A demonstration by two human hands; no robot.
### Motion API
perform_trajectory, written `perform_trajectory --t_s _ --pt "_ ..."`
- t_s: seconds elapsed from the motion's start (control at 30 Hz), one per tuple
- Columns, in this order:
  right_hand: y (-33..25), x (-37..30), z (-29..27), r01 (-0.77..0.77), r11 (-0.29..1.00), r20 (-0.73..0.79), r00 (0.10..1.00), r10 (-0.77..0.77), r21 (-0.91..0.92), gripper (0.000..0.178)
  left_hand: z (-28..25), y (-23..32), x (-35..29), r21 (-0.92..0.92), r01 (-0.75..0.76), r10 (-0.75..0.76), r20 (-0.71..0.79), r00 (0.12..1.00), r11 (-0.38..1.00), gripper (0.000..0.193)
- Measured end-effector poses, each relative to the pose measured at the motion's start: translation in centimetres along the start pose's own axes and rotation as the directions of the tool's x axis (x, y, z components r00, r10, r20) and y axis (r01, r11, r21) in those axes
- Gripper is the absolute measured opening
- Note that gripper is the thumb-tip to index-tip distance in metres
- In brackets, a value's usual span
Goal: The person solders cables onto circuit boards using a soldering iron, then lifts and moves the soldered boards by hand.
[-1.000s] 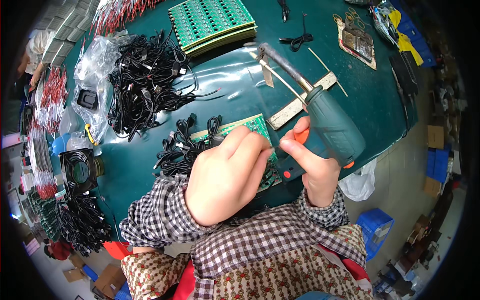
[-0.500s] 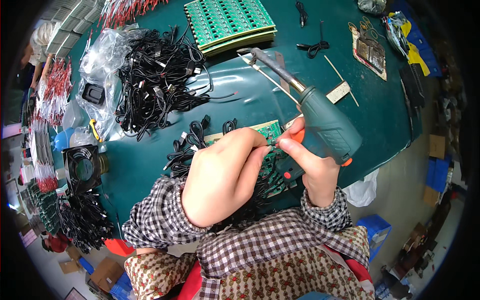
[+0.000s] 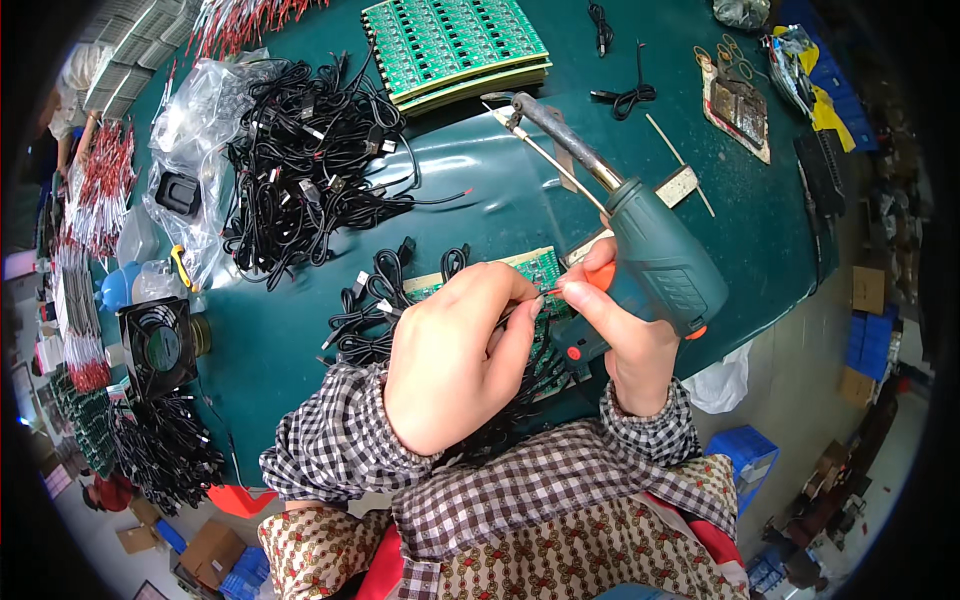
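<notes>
My left hand [image 3: 455, 350] is closed in a pinch on a thin black cable [image 3: 541, 295] over a green circuit board [image 3: 545, 262]. Opposite it, the thumb and finger of my right hand [image 3: 630, 345] pinch the cable's reddish wire end. A dark green soldering gun [image 3: 668, 262] with an orange trigger lies against my right hand; whether the palm supports it cannot be made out. Its metal barrel points up and away to the left. My hands hide much of the board. Coiled black cables [image 3: 372, 310] sit left of the board, and more black wires run below it.
A large heap of black cables [image 3: 305, 170] lies at the back left, beside a stack of circuit boards [image 3: 455, 45]. A small fan [image 3: 160, 345] stands at the left edge. Farther right are a stained holder [image 3: 738, 110] and a small white block with a rod [image 3: 676, 187].
My left hand has shifted slightly right and down. More of the reddish wire shows between my fingertips. The soldering gun has moved only a little.
</notes>
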State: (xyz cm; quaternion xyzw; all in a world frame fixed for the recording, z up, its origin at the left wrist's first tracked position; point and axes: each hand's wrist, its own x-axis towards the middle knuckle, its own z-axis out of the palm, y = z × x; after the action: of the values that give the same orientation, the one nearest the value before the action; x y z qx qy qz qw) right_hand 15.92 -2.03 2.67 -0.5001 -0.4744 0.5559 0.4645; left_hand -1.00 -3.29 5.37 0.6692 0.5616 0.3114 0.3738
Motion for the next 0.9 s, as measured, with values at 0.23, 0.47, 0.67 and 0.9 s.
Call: perform_trajectory --t_s 0.23,0.47,0.67,0.9 --pt "-0.5 -0.3 0.0 -0.049 0.995 -0.104 0.993 0.059 0.088 0.032 1.0 -0.2 -0.6 -0.192 0.028 -0.045 -0.085 0.995 0.981 0.012" --pt "-0.4 -0.7 0.6 0.037 0.998 -0.104 0.994 -0.031 0.060 0.019 1.8 -0.1 -1.1 -0.115 -0.063 0.049 -0.125 0.991 0.991 0.013" --pt "0.0 -1.4 0.3 0.061 0.996 -0.069 0.995 -0.065 -0.060 0.026 3.4 -0.2 -1.4 0.032 -0.210 0.209 -0.308 0.928 0.977 0.014" --pt "1.4 -2.6 0.7 0.216 0.882 -0.119 0.950 -0.289 -0.418 0.023 4.1 -0.5 -1.1 0.113 -0.243 0.268 -0.339 0.902 0.963 0.018"
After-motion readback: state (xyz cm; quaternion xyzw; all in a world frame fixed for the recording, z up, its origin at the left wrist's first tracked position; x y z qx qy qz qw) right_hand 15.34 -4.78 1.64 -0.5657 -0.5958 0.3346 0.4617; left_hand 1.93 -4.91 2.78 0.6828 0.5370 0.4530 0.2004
